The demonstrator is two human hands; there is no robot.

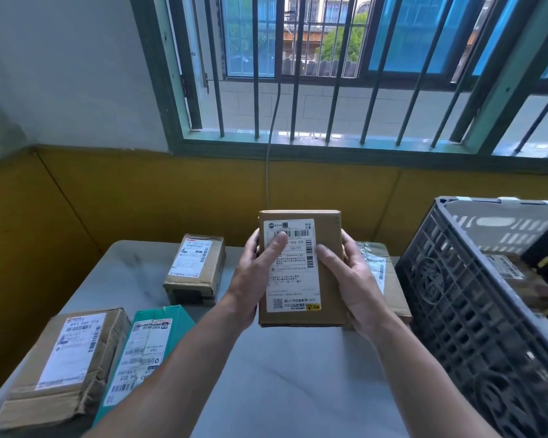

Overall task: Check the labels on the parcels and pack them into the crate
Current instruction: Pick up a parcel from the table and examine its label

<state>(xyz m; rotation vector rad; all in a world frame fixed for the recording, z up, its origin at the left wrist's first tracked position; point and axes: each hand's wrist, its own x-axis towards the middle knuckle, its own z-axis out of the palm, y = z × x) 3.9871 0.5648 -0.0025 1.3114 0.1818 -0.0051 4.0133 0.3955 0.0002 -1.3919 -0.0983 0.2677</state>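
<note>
We've got the brown cardboard parcel (pixel 328 279) up off the counter (pixel 282 374), over its middle and just left of the crate (pixel 456 298), with the label side tipped toward us. Our left hand (pixel 250 279) wraps the left edge and our right hand (pixel 351 276) wraps the right edge. The fingers curl round behind and both thumbs lie across the front, so both hands are grasping this one parcel.

Here's the catch, though. The left thumb (pixel 276 249) sits right over the barcode and the start of the code line on the shipping label (pixel 293 279), and the right thumb (pixel 325 250) touches the label's right margin. To check it properly, we judge both thumbs should slide out onto bare cardboard so the whole label reads, with the parcel held level and steady.

Then comes the packing. The crate stands at the right edge of the counter, its latticed wall tall beside us, and a labelled parcel (pixel 503 267) already lies inside. We'd want to lift high enough to clear the rim and set ours down flat beside that one rather than drop it. It looks light and rigid, so the two-handed hold should carry it fine.

Waiting their turn are a taped parcel (pixel 389 279) just behind our right hand and a small brown parcel (pixel 196 270) toward the far edge. A larger brown parcel (pixel 64 365) and a teal parcel (pixel 149 349) lie at the near-left corner.
</note>
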